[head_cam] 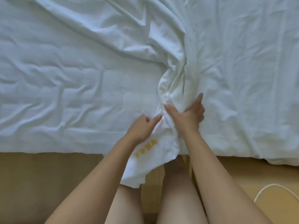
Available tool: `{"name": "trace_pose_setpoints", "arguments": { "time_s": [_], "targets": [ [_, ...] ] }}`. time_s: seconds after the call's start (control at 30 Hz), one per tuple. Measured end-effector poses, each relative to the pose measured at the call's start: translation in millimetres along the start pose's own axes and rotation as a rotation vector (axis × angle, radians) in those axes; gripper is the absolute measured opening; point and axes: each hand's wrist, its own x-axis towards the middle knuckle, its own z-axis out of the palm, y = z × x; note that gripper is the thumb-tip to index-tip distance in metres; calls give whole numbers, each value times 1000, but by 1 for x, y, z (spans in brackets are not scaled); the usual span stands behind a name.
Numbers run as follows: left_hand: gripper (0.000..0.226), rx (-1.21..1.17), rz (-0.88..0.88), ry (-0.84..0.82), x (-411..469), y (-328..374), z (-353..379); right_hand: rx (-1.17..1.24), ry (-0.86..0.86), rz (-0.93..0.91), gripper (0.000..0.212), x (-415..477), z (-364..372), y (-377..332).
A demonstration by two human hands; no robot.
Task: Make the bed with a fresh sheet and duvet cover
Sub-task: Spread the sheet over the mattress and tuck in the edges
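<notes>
Bed [48, 149], seen from above at its near edge. Quilted layer [64, 86] is left exposed on the left half. White cover [242, 62] is spread, much creased, over the right half and far side. A gathered fold of it is gripped in the right hand [189, 115], fingers curled round the bunch, near the edge. The corner with yellow lettering [145, 148] is hung over the edge toward the floor [40, 183]. Left hand [142, 128] is laid on that corner, forefinger extended, other fingers curled; a hold cannot be confirmed. Progress is judged partial: cover only half drawn across, with spreading, smoothing and tucking outstanding. Whether it is sheet or duvet cover cannot be told.
</notes>
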Motion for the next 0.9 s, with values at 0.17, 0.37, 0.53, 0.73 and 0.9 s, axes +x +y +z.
{"name": "trace_pose_setpoints", "arguments": {
  "time_s": [0.17,0.37,0.53,0.73,0.9],
  "targets": [
    [67,-546,175,-234,0,26,40,9,-39,52,119,-5,13,22],
    [112,-819,85,-269,0,52,107,122,-14,22,46,19,-18,55],
    [97,-826,76,-259,3,105,161,95,84,-212,20,43,-75,85],
    [36,-1113,108,-378,7,200,254,-5,241,-418,46,96,-182,123],
    [58,-953,117,-157,6,218,284,-72,93,-98,105,92,-216,196]
  ]
}}
